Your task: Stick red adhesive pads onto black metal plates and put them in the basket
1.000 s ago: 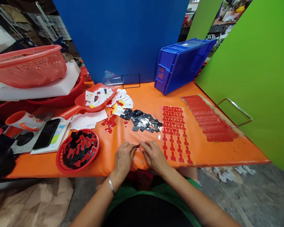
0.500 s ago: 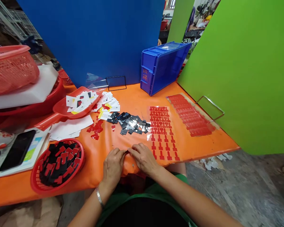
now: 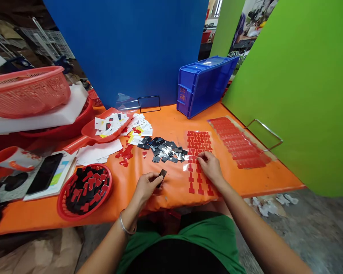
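Between the thumb and fingers of my left hand [image 3: 146,186] is a small flat black plate [image 3: 162,176], held tilted just above the orange tabletop. To its right, my right hand [image 3: 210,166] pinches at a red T-shaped sticker on a clear sheet [image 3: 185,166]; the fingertips partly cover it. Rows of red T-shaped stickers [image 3: 199,178] fill that sheet. Beyond my left hand lies a loose heap of black plates [image 3: 164,149]. A red basket [image 3: 110,186] at the left holds many black plates bearing red stickers.
Red scraps [image 3: 125,154] lie left of the heap, near a red scoop [image 3: 88,133] with white cards. A phone [image 3: 45,173] and a mug [image 3: 14,158] sit far left. A blue crate [image 3: 185,91] stands at the back. Another red sticker sheet [image 3: 237,142] lies right.
My hands, together at the table's front edge before, are now apart. The right hand has moved right and forward onto the sticker sheet; the left holds the black plate. The view has shifted left.
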`<state>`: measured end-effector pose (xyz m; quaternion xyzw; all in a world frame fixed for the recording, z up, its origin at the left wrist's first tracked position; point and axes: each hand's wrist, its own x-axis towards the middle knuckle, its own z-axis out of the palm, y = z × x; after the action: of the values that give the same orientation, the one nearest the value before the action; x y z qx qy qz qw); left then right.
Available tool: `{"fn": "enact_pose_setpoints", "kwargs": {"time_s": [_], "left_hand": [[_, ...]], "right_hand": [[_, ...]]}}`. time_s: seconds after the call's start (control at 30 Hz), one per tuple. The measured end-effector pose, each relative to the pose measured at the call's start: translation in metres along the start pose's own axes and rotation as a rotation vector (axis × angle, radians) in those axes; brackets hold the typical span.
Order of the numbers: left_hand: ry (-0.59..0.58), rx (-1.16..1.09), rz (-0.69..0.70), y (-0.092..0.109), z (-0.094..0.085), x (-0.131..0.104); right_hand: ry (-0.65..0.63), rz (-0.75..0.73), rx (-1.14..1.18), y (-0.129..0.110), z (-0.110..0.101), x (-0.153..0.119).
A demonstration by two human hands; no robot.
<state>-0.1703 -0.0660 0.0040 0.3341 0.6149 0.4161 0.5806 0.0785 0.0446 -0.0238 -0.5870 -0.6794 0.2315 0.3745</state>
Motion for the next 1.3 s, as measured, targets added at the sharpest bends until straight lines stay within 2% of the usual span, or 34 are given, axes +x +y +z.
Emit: {"fn": "enact_pose_setpoints", "kwargs": {"time_s": [0.17,0.37,0.5,0.6,0.7,0.8,1.07,1.2,1.3], "left_hand": [[-0.079,-0.16,-0.081,0.011,0.019,0.01],[-0.165,-0.241,-0.039,0.026,0.067,0.045],[-0.125,-0.256,-0.007,0.027,0.096,0.069],[-0.09,-0.252,0.015,0.026,0.109,0.083],[-0.061,-0.251,0.02,0.023,0.115,0.093],[-0.043,-0.249,0.025,0.019,0.116,0.097],[-0.037,-0.237,0.036,0.016,0.116,0.098],[-0.021,-0.226,0.033,0.017,0.117,0.097],[-0.014,-0.227,0.025,0.018,0.118,0.096]], "right_hand": [[-0.099,0.024,-0.114,0.009,-0.005,0.014],[-0.242,0.002,-0.269,0.001,-0.002,0.023],[-0.3,-0.002,-0.322,-0.003,-0.003,0.027],[-0.35,0.023,-0.363,-0.007,-0.003,0.031],[-0.362,0.048,-0.395,-0.012,-0.002,0.033],[-0.323,0.05,-0.411,-0.014,0.0,0.026],[-0.197,-0.066,-0.413,-0.009,0.01,0.011],[-0.149,-0.061,-0.291,-0.005,0.01,0.015],[-0.116,-0.017,-0.039,0.002,0.002,0.016]]}}
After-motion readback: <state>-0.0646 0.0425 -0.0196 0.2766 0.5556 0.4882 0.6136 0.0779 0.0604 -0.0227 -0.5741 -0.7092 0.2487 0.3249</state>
